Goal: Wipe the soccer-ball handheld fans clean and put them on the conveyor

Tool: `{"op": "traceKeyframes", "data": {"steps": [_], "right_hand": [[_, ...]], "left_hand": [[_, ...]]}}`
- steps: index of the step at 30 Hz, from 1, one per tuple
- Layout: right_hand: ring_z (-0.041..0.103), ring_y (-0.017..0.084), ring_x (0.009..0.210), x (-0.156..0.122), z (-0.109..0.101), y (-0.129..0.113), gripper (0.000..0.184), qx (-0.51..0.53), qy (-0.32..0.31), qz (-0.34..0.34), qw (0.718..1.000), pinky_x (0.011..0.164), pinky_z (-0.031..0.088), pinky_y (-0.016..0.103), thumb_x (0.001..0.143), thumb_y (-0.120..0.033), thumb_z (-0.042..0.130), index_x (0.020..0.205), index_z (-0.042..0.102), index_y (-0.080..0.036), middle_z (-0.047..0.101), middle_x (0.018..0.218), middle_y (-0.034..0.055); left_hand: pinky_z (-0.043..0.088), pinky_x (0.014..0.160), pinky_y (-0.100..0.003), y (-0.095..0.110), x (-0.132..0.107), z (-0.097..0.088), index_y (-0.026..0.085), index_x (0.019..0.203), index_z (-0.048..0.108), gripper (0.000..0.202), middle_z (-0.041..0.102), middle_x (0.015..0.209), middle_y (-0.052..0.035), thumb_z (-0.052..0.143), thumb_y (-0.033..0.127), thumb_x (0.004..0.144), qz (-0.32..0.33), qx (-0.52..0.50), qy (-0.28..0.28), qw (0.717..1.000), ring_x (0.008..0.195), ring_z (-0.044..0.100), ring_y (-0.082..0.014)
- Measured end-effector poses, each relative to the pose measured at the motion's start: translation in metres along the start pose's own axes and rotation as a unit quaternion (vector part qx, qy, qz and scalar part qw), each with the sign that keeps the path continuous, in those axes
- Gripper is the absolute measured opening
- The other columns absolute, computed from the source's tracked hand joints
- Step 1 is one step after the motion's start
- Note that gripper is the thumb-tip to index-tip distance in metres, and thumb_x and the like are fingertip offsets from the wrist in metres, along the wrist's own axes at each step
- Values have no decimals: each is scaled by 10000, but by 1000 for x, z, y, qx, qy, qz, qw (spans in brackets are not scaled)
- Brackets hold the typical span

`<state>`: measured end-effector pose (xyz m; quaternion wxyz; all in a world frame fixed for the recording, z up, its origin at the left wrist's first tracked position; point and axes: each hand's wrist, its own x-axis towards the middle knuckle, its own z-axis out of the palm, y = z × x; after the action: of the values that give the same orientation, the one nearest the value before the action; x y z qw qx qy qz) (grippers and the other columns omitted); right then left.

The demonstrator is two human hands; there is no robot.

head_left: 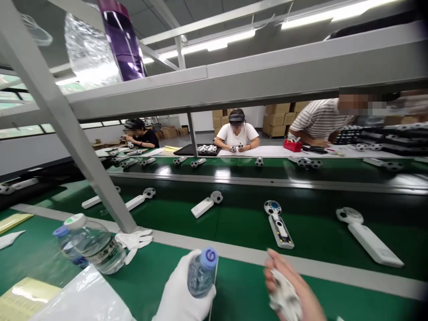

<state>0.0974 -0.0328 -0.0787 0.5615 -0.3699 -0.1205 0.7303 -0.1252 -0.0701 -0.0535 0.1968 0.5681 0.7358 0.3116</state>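
Note:
My left hand (180, 294), in a white glove, is closed around a small clear plastic bottle (199, 278) with a blue cap, held upright near the front of the green bench. To its right, my bare right hand (297, 285) grips a crumpled white cloth (284, 296); blur hides whether that is a glove. Left of my hands a white glove (135, 240) lies at the foot of a metal post. Beside it are a larger bottle with a white cap (100, 247) and a blue-capped bottle (65, 240).
White handheld devices with football-patterned heads, such as an opened one (279, 223), lie along the green conveyor (234, 223). A metal post (90, 156) slants on the left under an overhead shelf (214, 89). A plastic bag (83, 298) lies front left. Several people work opposite.

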Motion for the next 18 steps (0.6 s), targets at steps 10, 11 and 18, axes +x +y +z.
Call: {"op": "traceKeyframes", "data": {"steps": [10,11,18], "right_hand": [[683,180,807,16,25,36,235,298,46,141,943,812,546,335,908,-119,441,926,673,-81,718,873,84],[683,184,814,16,22,38,266,308,43,149,939,840,535,353,918,-125,418,907,679,-75,720,873,87],[681,203,837,19,15,46,332,327,20,173,929,872,511,373,913,-126,374,880,697,-56,719,890,111]], "left_hand": [[466,821,-458,26,-1,1,200,1191,582,603,629,1030,-96,521,262,594,174,310,-204,912,920,589,-297],[464,804,-473,30,0,-1,195,1191,582,603,628,1018,-104,510,263,597,168,327,-213,905,900,591,-307],[471,698,-485,42,4,-3,213,1105,602,540,632,919,-111,470,248,583,202,381,-228,873,791,601,-326]]}}
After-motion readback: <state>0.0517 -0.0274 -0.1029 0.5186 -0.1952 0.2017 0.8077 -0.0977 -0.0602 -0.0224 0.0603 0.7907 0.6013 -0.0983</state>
